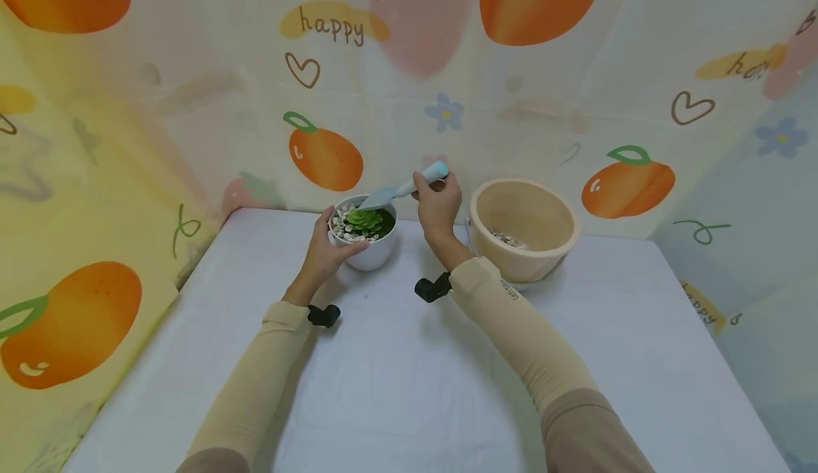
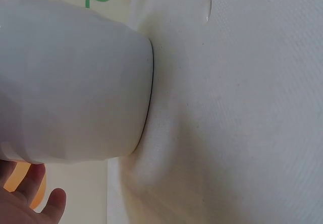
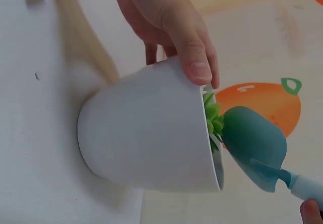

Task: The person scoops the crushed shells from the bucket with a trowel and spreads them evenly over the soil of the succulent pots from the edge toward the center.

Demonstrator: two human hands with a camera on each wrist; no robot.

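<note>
A white plant pot (image 1: 372,254) stands on the table, holding a green succulent (image 1: 365,223) with white pebbles (image 1: 341,227) around its left side. My left hand (image 1: 324,251) grips the pot by its left side, thumb along the near rim. In the right wrist view that thumb (image 3: 194,65) lies against the pot near its rim. My right hand (image 1: 439,207) holds a light blue hand trowel (image 1: 404,189) by its handle. The trowel's blade (image 3: 257,141) tilts down over the pot's opening, close to the succulent's leaves. Whether they touch, I cannot tell.
To the right of my right hand stands a beige bucket (image 1: 530,263) with pebbles (image 1: 509,239) at its bottom. A white cloth (image 1: 383,388) covers the table. Printed curtains (image 1: 409,118) rise directly behind the pot and bucket and along both sides.
</note>
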